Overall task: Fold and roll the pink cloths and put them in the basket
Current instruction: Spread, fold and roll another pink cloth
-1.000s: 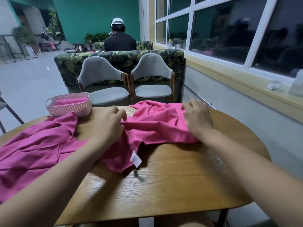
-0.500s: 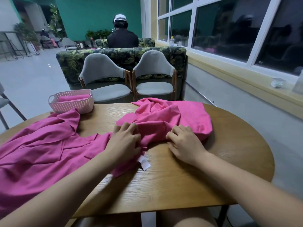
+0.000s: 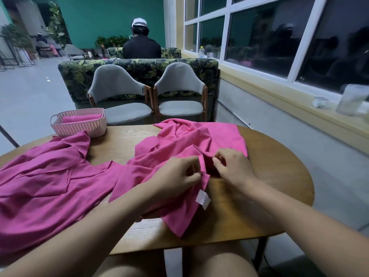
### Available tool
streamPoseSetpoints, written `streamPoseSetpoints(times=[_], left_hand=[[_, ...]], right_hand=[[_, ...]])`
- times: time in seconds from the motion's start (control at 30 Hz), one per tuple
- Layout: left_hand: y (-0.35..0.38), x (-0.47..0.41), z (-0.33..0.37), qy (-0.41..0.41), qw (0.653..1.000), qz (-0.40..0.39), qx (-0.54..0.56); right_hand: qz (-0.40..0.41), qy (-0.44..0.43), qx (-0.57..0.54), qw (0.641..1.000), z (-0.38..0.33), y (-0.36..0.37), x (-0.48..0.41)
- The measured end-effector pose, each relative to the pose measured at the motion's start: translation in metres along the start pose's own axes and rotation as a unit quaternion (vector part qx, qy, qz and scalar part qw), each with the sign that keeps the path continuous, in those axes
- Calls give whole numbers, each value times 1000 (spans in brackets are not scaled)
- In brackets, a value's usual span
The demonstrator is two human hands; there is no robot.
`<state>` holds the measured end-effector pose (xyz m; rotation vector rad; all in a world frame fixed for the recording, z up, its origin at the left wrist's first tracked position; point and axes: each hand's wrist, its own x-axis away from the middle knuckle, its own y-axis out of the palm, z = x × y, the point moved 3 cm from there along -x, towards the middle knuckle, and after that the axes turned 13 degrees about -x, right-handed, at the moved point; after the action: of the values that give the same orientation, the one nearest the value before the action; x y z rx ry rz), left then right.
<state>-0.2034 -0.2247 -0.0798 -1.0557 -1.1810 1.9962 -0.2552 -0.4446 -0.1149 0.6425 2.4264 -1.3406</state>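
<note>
Pinching the near edge of the crumpled pink cloth (image 3: 189, 136) w/ left hand (image 3: 177, 176), thumb against fingertips, just above the white tag (image 3: 202, 199). Nipping a fold of the same cloth w/ right hand (image 3: 234, 169), fingers curled in, close beside the left. Leaving it bunched mid-table, near corner trailing toward the front edge.

Judging the fabric as thin, light & v. soft: creasing and sagging freely, prob. sliding a little on the wood, in no way breakable. Looking best to take hold at the corners or along a hem, spreading flat first so the edges line up before rolling.

Leaving a second pink cloth (image 3: 44, 186) loose and rumpled at left, meeting the first near the table's middle and running off toward the left rim.

Working on a round wood-grain table (image 3: 275, 176). Aiming for the pink slotted basket (image 3: 79, 128) at the table's far left, just beyond the second cloth, w/ a rolled pink cloth (image 3: 81, 118) already lying inside.

Facing two grey chairs (image 3: 119, 90) drawn up opp., then a leaf-print bench (image 3: 79, 72), w/ a person in dark top & white cap (image 3: 141, 48) sitting back-turned beyond. Sitting alongside a dark window (image 3: 259, 37) & pale sill (image 3: 289, 100) at right, w/ a green wall (image 3: 109, 17) closing off the room at the back.
</note>
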Motion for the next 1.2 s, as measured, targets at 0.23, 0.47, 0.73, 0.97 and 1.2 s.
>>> streamPoseSetpoints(times=[0.23, 0.47, 0.73, 0.97, 1.2], left_hand=[[11, -1, 32, -3, 993, -18, 115], [-2, 1, 37, 23, 975, -123, 184], [-6, -13, -87, -88, 989, 84, -89], [39, -6, -133, -189, 981, -44, 4], [51, -18, -178, -244, 957, -23, -156]], right_hand=[[-106, 175, -7, 979, 13, -12, 24], [-63, 204, -15, 977, 14, -15, 31], [22, 221, 4, 975, 47, -14, 24], [-137, 172, 132, 967, 40, 47, 8], [-126, 170, 165, 963, 47, 73, -39]])
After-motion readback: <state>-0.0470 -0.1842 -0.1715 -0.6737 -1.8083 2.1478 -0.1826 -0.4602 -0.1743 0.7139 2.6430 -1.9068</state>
